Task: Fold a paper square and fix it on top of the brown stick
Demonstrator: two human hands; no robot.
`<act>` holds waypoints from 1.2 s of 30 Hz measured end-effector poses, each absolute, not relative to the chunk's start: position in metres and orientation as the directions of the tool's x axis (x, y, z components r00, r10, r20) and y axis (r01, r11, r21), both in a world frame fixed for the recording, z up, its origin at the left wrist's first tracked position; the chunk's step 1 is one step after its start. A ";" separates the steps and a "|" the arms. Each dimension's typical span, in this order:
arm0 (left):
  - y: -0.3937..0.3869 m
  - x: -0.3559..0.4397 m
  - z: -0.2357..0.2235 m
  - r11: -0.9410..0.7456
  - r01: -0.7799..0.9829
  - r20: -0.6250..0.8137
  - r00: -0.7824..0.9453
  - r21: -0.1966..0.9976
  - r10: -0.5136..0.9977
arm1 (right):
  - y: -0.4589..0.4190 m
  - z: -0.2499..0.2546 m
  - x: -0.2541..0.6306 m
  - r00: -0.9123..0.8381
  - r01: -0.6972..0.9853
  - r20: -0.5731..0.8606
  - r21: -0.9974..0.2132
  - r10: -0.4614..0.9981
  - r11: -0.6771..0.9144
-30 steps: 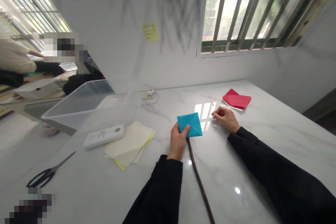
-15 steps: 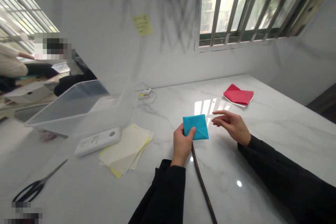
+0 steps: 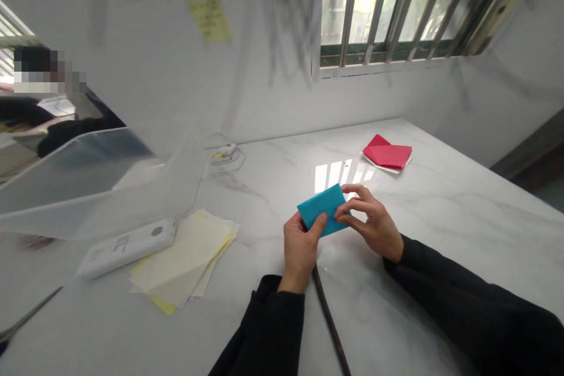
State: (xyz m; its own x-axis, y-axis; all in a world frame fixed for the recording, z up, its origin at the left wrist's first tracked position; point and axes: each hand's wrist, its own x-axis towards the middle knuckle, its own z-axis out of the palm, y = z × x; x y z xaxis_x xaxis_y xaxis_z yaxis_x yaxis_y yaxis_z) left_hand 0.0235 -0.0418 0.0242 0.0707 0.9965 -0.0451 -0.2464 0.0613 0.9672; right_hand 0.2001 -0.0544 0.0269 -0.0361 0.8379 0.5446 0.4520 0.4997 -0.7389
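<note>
My left hand [image 3: 301, 249] grips a small blue paper envelope [image 3: 321, 204] at its lower left, thumb flat on the front. It is held tilted above the marble-patterned table. At its right edge is my right hand [image 3: 368, 217], with thumb and fingertips pinching the paper near the lower right corner and another finger at the upper corner. The fingers behind the envelope are hidden. Below my left hand, a thin dark brown strip [image 3: 328, 311] runs toward the front of the table.
Red envelopes [image 3: 390, 155] lie at the back right. To the left are cream and yellow papers [image 3: 185, 258], a white box-like device [image 3: 127, 247], a clear plastic bin [image 3: 88, 188] and scissors [image 3: 30, 314]. A small cabled device [image 3: 227, 151] sits by the wall. Another person is at far left.
My right hand has moved left and taken hold of the envelope's right side. The envelope has turned, its right end now higher. The camera view has shifted right.
</note>
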 end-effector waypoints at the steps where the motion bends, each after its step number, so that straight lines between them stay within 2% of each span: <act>1: -0.042 0.024 0.024 0.063 -0.248 -0.046 0.077 0.967 0.996 | -0.054 0.026 0.200 -0.034 0.459 0.543 -0.737 0.839 0.496; 9: -0.043 0.026 0.024 0.062 -0.245 -0.034 0.115 0.968 0.993 | -0.055 0.027 0.202 -0.057 0.492 0.552 -0.710 0.832 0.504; 24: -0.044 0.026 0.024 0.066 -0.252 -0.028 0.153 0.966 0.988 | -0.057 0.032 0.200 -0.078 0.443 0.537 -0.736 0.840 0.512; 36: -0.044 0.025 0.025 0.083 -0.315 -0.008 0.231 0.946 0.973 | -0.060 0.028 0.194 0.008 0.340 0.413 -0.858 0.911 0.386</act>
